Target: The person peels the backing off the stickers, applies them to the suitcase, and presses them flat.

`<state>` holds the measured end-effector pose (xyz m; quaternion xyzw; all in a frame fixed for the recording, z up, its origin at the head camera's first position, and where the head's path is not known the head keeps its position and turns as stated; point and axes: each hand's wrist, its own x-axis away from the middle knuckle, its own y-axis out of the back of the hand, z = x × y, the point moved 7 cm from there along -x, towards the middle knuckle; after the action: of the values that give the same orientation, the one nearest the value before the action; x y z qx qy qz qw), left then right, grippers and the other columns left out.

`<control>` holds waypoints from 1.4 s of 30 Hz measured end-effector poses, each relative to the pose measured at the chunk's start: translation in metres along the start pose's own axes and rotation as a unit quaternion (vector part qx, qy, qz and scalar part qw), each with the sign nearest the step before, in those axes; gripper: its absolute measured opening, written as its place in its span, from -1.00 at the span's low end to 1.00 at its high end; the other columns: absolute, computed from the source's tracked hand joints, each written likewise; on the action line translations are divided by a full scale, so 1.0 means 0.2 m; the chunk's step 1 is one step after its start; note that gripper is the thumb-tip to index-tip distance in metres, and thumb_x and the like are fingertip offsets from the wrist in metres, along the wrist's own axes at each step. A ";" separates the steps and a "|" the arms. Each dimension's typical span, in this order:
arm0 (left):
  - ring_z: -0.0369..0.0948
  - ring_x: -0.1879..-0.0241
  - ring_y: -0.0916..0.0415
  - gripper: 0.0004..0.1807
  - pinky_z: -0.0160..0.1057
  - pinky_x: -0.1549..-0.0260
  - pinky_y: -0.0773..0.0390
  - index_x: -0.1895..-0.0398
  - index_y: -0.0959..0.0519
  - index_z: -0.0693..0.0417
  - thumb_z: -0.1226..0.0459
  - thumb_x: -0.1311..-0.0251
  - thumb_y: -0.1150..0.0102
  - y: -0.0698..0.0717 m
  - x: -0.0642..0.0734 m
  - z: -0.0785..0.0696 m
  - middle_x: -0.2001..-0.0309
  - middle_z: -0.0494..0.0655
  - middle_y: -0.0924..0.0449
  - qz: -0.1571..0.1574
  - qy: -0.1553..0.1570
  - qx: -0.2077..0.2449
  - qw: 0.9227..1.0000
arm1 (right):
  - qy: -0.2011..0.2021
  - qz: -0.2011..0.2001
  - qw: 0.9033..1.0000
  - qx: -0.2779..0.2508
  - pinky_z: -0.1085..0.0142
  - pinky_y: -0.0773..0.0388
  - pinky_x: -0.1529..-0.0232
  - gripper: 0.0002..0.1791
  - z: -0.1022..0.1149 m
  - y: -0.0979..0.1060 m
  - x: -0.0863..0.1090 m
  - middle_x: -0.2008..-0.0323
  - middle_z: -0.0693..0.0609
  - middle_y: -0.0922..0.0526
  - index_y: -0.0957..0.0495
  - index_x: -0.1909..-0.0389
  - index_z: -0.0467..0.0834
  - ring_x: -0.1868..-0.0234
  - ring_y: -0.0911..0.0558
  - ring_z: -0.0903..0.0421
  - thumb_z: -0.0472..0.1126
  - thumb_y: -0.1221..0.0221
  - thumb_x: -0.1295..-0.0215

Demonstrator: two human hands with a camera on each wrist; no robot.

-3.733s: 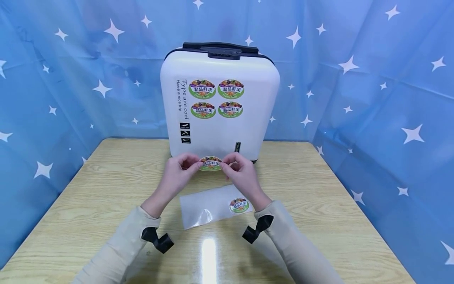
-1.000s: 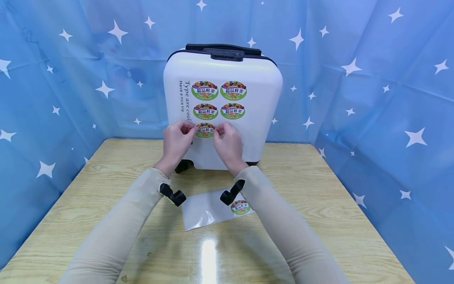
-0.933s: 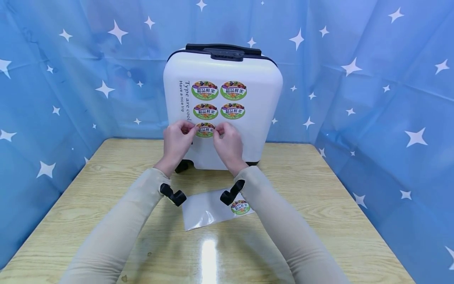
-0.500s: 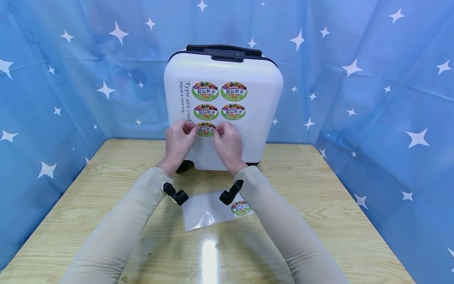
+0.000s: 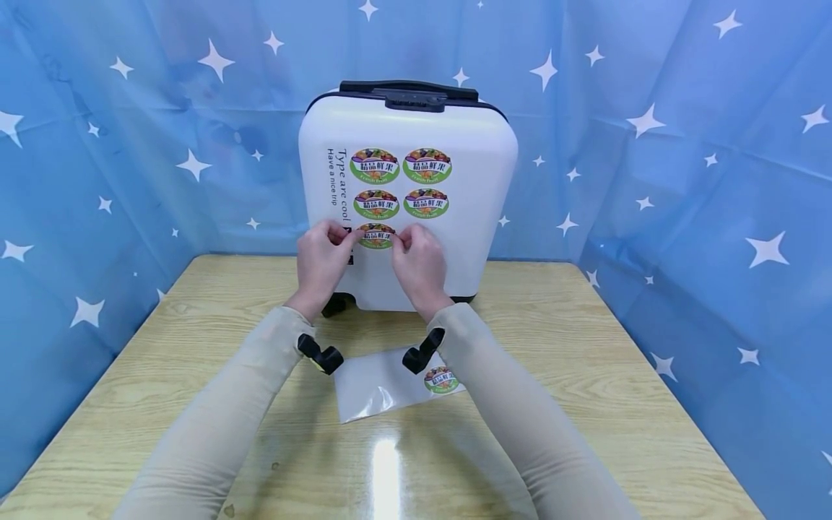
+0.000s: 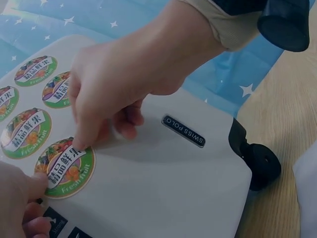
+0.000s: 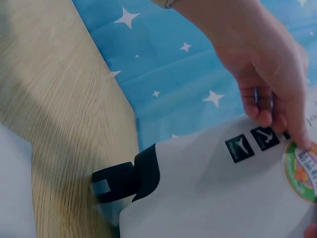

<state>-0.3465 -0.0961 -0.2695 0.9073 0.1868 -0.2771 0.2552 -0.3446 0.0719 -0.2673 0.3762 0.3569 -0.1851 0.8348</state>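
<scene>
A white suitcase (image 5: pixel 448 260) stands upright, its front bearing two rows of oval fruit stickers. Below the left column, a further fruit sticker (image 5: pixel 376 236) lies against the suitcase. My left hand (image 5: pixel 321 263) pinches its left edge and my right hand (image 5: pixel 419 267) its right edge. In the left wrist view, the thumbs are on the front of this sticker (image 6: pixel 67 171), the left hand (image 6: pixel 15 198) low at the left and the right hand (image 6: pixel 114 79) above. From the right wrist, the left hand (image 7: pixel 267 69) shows beside the partly cropped sticker (image 7: pixel 299 173).
A glossy backing sheet (image 5: pixel 370 383) with one sticker (image 5: pixel 441 380) on it lies on the wooden table (image 5: pixel 572 404), under the right forearm's edge. Blue star-printed curtain (image 5: pixel 195 130) surrounds the table. The suitcase has black wheels (image 6: pixel 262 163) at its base.
Both hands have raised the sticker from in front of the suitcase's base onto its front, under the left column. Lately the left hand has shifted slightly left, uncovering some black icons.
</scene>
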 end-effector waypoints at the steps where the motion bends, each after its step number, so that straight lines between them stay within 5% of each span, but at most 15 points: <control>1: -0.15 0.58 -0.49 -0.71 -0.26 0.60 -0.48 0.49 -0.51 0.22 0.16 -0.09 -0.31 0.00 0.00 0.01 0.52 0.02 -0.57 0.000 0.003 -0.001 1.000 | -0.003 0.000 1.000 0.002 0.35 -0.41 0.53 -0.81 -0.01 0.00 0.00 0.54 0.02 -0.53 -0.49 0.51 -0.17 0.51 -0.49 0.14 -0.19 -0.23 -0.20; 22: -0.17 0.55 -0.49 -0.72 -0.24 0.59 -0.45 0.48 -0.54 0.17 0.13 -0.09 -0.30 0.00 0.04 0.07 0.52 -0.02 -0.57 0.010 0.022 -0.058 0.998 | -0.019 0.027 0.999 0.006 0.35 -0.34 0.65 -0.66 -0.10 -0.02 0.03 0.67 0.08 -0.53 -0.51 0.64 -0.14 0.65 -0.46 0.18 -0.01 -0.22 -0.20; 32: -0.16 0.62 -0.42 -0.59 -0.26 0.63 -0.39 0.58 -0.55 0.19 0.01 -0.10 -0.25 -0.02 0.00 -0.03 0.61 -0.03 -0.55 0.008 -0.020 -0.045 0.999 | -0.019 0.013 1.000 -0.005 0.34 -0.34 0.67 -0.61 -0.05 0.01 -0.02 0.69 0.08 -0.54 -0.54 0.66 -0.14 0.67 -0.46 0.20 0.04 -0.18 -0.23; 42: -0.17 0.60 -0.41 -0.62 -0.25 0.63 -0.38 0.60 -0.59 0.18 0.04 -0.13 -0.24 -0.06 -0.03 -0.09 0.61 -0.05 -0.55 0.015 -0.021 -0.047 0.999 | -0.040 0.018 0.999 -0.008 0.36 -0.29 0.65 -0.59 -0.02 0.00 -0.03 0.70 0.08 -0.51 -0.52 0.67 -0.14 0.67 -0.43 0.18 0.05 -0.17 -0.24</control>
<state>-0.3499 -0.0771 -0.2586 0.8911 0.1805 -0.2831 0.3053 -0.3518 0.0755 -0.2651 0.3682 0.3180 -0.1815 0.8546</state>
